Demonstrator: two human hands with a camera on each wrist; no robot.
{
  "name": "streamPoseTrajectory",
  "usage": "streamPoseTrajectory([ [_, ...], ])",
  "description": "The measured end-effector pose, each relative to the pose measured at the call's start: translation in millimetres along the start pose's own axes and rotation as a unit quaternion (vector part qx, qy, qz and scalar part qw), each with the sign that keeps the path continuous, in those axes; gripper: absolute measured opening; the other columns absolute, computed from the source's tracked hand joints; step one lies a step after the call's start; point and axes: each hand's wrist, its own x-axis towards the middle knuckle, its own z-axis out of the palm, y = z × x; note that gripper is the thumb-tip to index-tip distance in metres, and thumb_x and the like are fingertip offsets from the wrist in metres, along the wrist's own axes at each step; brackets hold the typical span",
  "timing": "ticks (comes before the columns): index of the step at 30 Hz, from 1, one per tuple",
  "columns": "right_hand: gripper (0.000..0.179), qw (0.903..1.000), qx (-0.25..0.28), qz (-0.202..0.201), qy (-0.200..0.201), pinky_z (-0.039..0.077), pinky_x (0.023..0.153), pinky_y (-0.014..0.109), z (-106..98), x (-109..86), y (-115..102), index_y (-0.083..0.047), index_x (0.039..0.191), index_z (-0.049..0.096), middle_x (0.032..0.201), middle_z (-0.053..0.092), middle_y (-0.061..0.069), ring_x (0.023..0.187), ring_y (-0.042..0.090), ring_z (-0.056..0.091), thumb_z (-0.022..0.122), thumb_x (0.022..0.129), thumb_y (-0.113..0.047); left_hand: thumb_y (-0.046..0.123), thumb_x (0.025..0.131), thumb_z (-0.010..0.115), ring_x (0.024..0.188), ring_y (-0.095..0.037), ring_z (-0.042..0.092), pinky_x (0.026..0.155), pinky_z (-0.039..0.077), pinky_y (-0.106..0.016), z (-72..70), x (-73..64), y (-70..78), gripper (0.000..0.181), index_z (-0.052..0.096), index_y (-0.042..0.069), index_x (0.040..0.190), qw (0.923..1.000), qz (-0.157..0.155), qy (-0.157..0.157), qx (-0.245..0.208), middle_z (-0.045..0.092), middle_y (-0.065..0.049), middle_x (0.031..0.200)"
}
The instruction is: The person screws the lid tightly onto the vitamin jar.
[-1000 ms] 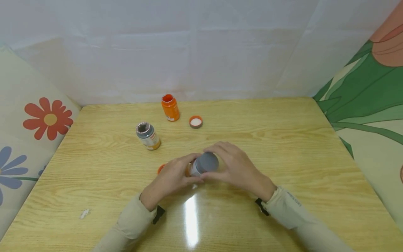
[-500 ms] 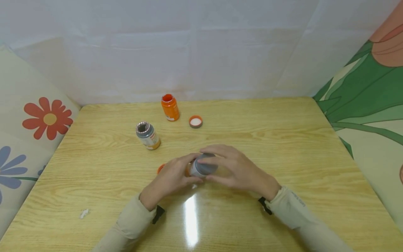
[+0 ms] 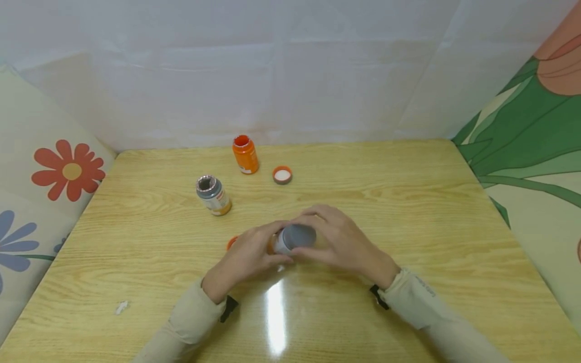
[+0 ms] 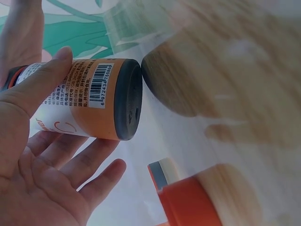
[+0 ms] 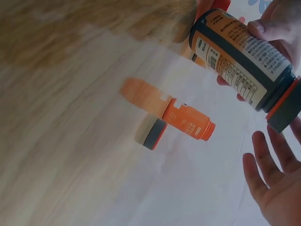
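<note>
In the head view my left hand (image 3: 249,254) grips the body of a dark grey, white and orange bottle (image 3: 280,245), tilted toward the right. The bottle (image 4: 101,101) has a barcode label in the left wrist view, its dark base right at the glossy tabletop. My right hand (image 3: 345,242) holds the bottle's grey cap (image 3: 301,236) between thumb and fingers. From the right wrist, this cap (image 5: 287,107) with its orange band sits at the bottle's end, and the lower fingers of the right hand (image 5: 282,188) are spread away from it.
Behind the hands stand an uncapped grey-necked bottle (image 3: 215,197) and an uncapped orange bottle (image 3: 246,156). A loose cap (image 3: 282,175) lies with its white liner up. An orange rim (image 3: 232,243) peeks out beside my left hand, mostly hidden. The wooden tabletop (image 3: 408,191) reflects light.
The fingers of my right hand, loosened and spread over the cap half a second ago, have closed round its sides again. My left hand and the bottle stay in place.
</note>
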Motion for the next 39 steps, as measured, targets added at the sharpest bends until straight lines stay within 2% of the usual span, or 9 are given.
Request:
streamPoseTrajectory([
  [6,0.056,0.9993,0.001,0.035,0.009,0.056,0.085,0.030,5,1.7,-3,-0.012,0.118,0.066,0.114,0.065,0.002,0.102,0.014,0.062,0.081,0.077,-0.046,0.029,0.076,0.086,0.095,-0.014,0.066,0.079,0.056,-0.031,0.2,-0.4,-0.1,0.068,0.058,0.011,0.135,1.0000,0.001,0.002,0.003,0.071,-0.004,0.116],
  [13,0.060,0.9989,-0.003,0.046,0.003,0.055,0.090,0.033,5,1.0,-2,-0.011,0.122,0.064,0.121,0.065,0.003,0.109,0.017,0.062,0.080,0.077,-0.049,0.029,0.076,0.086,0.095,-0.014,0.067,0.080,0.056,-0.030,-0.2,-1.3,-0.2,0.069,0.057,0.011,0.135,1.0000,0.001,0.004,0.001,0.071,-0.004,0.117],
  [16,0.063,0.9995,-0.002,0.030,0.004,0.054,0.096,0.037,4,-0.1,-1,-0.011,0.125,0.064,0.128,0.063,0.006,0.116,0.020,0.061,0.079,0.078,-0.049,0.029,0.076,0.086,0.095,-0.014,0.067,0.079,0.056,-0.030,-0.7,-1.3,0.4,0.068,0.058,0.012,0.135,1.0000,0.002,0.004,0.001,0.072,-0.004,0.116],
  [18,0.060,1.0000,0.001,0.002,0.006,0.052,0.101,0.040,3,-0.7,0,-0.012,0.124,0.066,0.132,0.063,0.007,0.120,0.023,0.060,0.080,0.078,-0.047,0.030,0.076,0.086,0.094,-0.014,0.067,0.079,0.056,-0.030,-0.8,-1.0,0.8,0.067,0.058,0.012,0.135,1.0000,0.001,0.004,0.002,0.072,-0.004,0.115],
  [22,0.047,0.9980,-0.002,-0.063,0.007,0.048,0.107,0.044,0,-1.9,3,-0.014,0.120,0.070,0.135,0.063,0.010,0.126,0.027,0.058,0.079,0.080,-0.036,0.030,0.076,0.086,0.094,-0.014,0.067,0.080,0.056,-0.031,-0.6,-0.1,1.0,0.068,0.058,0.012,0.135,1.0000,-0.002,0.000,0.004,0.072,-0.004,0.115],
  [24,0.041,0.9966,-0.007,-0.081,0.004,0.047,0.108,0.044,-2,-2.4,4,-0.014,0.118,0.071,0.135,0.063,0.010,0.127,0.027,0.057,0.078,0.081,-0.031,0.029,0.076,0.086,0.094,-0.014,0.067,0.080,0.056,-0.032,-0.9,0.1,1.1,0.068,0.057,0.011,0.135,1.0000,-0.005,-0.002,0.003,0.072,-0.004,0.114],
  [33,0.048,0.9960,-0.009,-0.088,-0.011,0.047,0.107,0.049,-5,-5.0,6,-0.016,0.123,0.069,0.136,0.062,0.010,0.128,0.029,0.056,0.080,0.077,-0.020,0.029,0.076,0.086,0.096,-0.015,0.068,0.082,0.057,-0.033,-1.5,0.8,-0.3,0.069,0.057,0.010,0.135,1.0000,0.006,-0.003,-0.003,0.072,-0.005,0.115],
  [39,0.045,0.9966,-0.012,-0.081,-0.003,0.050,0.102,0.046,-3,-4.5,6,-0.015,0.122,0.069,0.131,0.064,0.012,0.122,0.027,0.059,0.079,0.078,-0.022,0.029,0.076,0.086,0.096,-0.015,0.068,0.081,0.057,-0.033,-0.4,0.4,-1.5,0.068,0.057,0.012,0.135,0.9999,0.006,-0.005,-0.007,0.072,-0.005,0.115],
])
